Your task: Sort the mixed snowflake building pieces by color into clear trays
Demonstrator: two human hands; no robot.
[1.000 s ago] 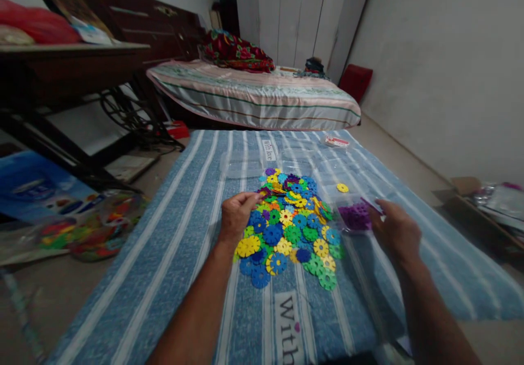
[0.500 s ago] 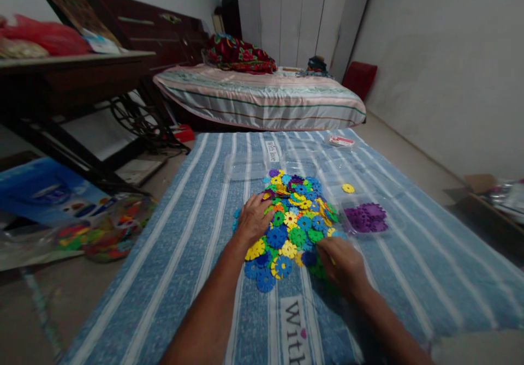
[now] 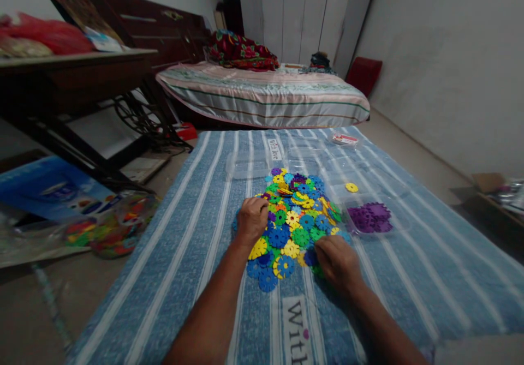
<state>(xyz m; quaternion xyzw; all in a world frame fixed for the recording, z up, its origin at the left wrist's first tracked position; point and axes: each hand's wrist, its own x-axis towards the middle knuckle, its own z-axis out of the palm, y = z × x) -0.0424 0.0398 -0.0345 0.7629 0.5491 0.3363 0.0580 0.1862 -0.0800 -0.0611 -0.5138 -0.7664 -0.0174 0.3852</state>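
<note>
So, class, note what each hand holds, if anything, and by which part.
Cannot be told: the left hand curls on the left edge of the disc pile, the right hand presses its near edge; fingers hide any grip.

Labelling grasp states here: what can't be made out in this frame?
Head view:
- Left hand: whether it grips a disc; curled fingers hide the palm, over the pile of colourful flower-shaped plastic discs.
- Right hand: fingertips and discs beneath hidden by its own back.
- White lettering on the blue striped cloth: cut off by the bottom edge.
- Small red-and-white packet: print too small.
</note>
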